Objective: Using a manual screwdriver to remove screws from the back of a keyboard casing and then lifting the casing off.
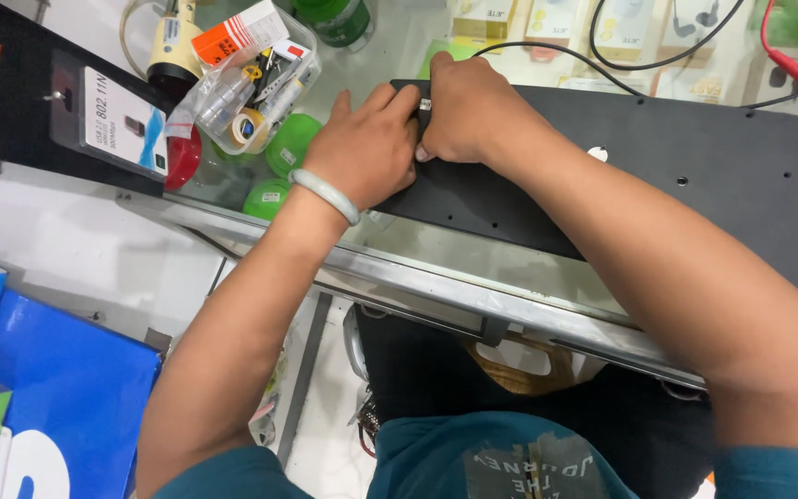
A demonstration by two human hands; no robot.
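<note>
A large flat black panel point(695, 176) with small holes lies on a glass counter point(473, 277). My left hand point(367, 148), with a pale bangle point(325, 194) on its wrist, presses flat on the panel's left end. My right hand point(468, 111) is closed beside it at the panel's far left corner, fingers pinched on a small silvery part point(425, 104) that is mostly hidden. The two hands touch each other.
A clear plastic tub point(251, 83) of tape rolls and small tools stands left of the hands. Green and red round lids point(288, 143) sit beneath the glass. Black and red cables point(768, 46) run at the back. A blue box point(66, 388) stands at the lower left.
</note>
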